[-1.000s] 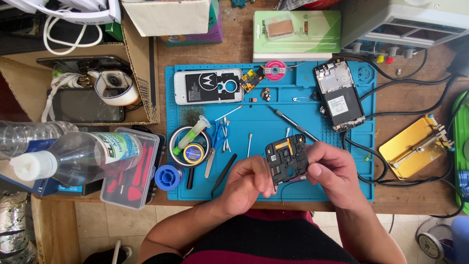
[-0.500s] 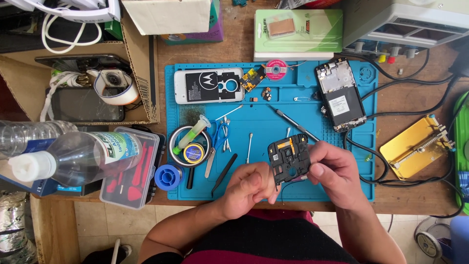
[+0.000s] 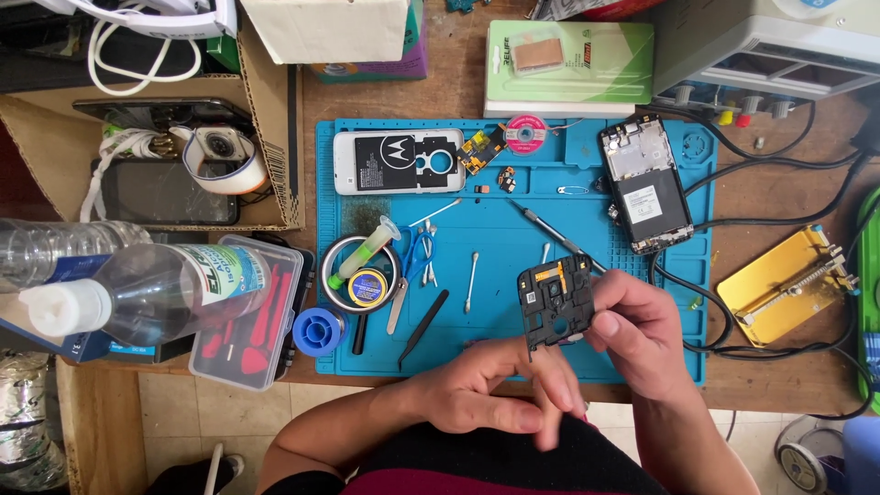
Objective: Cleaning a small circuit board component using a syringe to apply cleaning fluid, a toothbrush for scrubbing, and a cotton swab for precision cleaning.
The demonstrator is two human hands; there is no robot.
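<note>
Our left hand (image 3: pixel 486 399) sits nearest us at the tabletop (image 3: pixel 779 385) edge, fingers loosely curled, holding nothing, tips just under the black phone frame (image 3: pixel 555 301). Our right hand (image 3: pixel 642 335) pinches that frame by its right edge, upright above the blue mat (image 3: pixel 513 229). Risk: an edge-only pinch could slip and drop the frame onto the screwdriver (image 3: pixel 555 236). Farther back, the opened phone (image 3: pixel 644 183) lies among loose small parts we could easily knock.

Blue mat (image 3: pixel 642 367), tweezers (image 3: pixel 423 327), cotton swabs (image 3: pixel 472 280)
</note>
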